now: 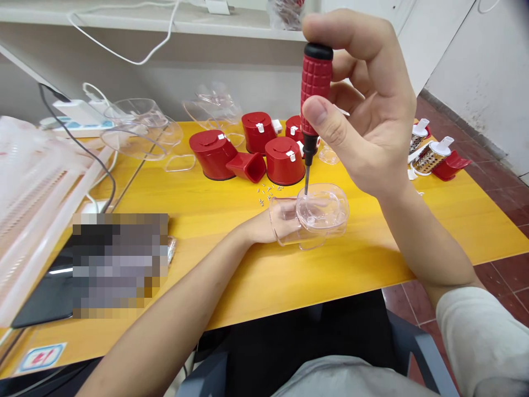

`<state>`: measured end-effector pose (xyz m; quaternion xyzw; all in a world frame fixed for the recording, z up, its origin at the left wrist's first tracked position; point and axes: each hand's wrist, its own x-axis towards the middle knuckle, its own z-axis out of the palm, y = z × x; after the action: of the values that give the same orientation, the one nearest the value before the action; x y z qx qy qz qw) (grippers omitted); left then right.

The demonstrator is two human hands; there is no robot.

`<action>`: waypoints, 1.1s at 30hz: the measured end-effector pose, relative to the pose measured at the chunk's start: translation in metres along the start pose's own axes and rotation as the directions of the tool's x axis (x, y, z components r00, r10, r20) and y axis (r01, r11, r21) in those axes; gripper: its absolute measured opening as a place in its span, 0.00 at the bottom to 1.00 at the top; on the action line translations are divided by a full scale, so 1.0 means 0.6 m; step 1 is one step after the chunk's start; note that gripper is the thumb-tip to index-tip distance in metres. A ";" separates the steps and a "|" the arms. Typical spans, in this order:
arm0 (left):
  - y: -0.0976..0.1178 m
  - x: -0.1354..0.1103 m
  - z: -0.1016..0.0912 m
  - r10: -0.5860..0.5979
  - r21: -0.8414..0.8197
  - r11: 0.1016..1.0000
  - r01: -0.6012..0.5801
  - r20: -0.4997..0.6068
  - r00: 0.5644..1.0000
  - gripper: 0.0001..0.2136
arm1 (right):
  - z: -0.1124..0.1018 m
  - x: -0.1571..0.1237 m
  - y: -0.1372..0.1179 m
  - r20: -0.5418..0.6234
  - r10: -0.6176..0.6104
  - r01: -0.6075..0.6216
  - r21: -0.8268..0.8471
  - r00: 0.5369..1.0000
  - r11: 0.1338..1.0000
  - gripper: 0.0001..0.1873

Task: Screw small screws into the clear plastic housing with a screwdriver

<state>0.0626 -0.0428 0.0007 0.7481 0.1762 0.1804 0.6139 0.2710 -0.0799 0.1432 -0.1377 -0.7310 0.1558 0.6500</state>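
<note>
Right fingers pinch a red screwdriver; left fingers grip a clear plastic part.

Table layout, front to back
Plastic housing front centre on the table; small screws just behind it, to the left; lidded canisters clustered behind those, one more probably part-hidden by the right hand; drum graters far right; power strip back left.
</note>
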 end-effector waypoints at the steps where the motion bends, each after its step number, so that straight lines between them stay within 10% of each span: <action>1: 0.000 0.000 0.000 -0.004 -0.003 1.000 0.004 0.000 1.000 0.31 | 0.000 0.000 -0.001 0.004 0.004 -0.004 -0.011 1.000 1.000 0.19; 33: 0.007 0.002 0.002 0.008 -0.001 1.000 -0.008 -0.008 1.000 0.31 | -0.004 -0.003 -0.017 0.039 0.119 -0.121 0.028 0.992 0.992 0.18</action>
<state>0.0643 -0.0443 0.0044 0.7477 0.1755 0.1862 0.6128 0.2739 -0.0897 0.1460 -0.1685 -0.7310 0.2083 0.6276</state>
